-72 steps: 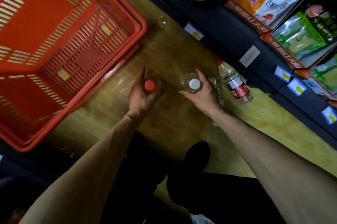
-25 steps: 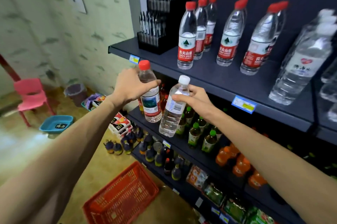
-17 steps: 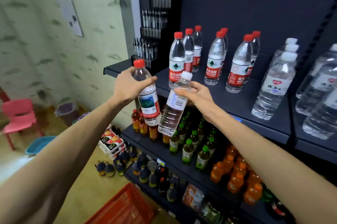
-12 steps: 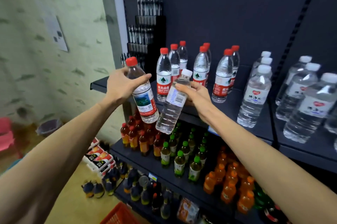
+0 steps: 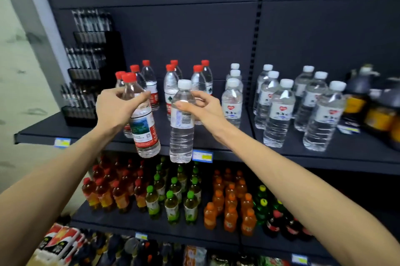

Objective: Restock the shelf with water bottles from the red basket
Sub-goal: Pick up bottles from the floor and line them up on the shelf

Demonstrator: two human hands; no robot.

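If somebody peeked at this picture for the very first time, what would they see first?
First, the two hands in the middle: the left hand grips a red-capped bottle and the right hand grips a white-capped bottle, both in front of the dark shelf. Next, the bright orange drinks on the shelf below.

Two held bottles (image 5: 142, 122) (image 5: 181, 127) side by side before shelf (image 5: 324, 157).

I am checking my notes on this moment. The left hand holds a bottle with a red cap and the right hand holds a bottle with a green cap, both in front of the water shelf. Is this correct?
Not quite. The head view shows the right hand holding a white-capped bottle, not a green-capped one. The rest stands: the left hand holds the red-capped bottle, both in front of the water shelf.
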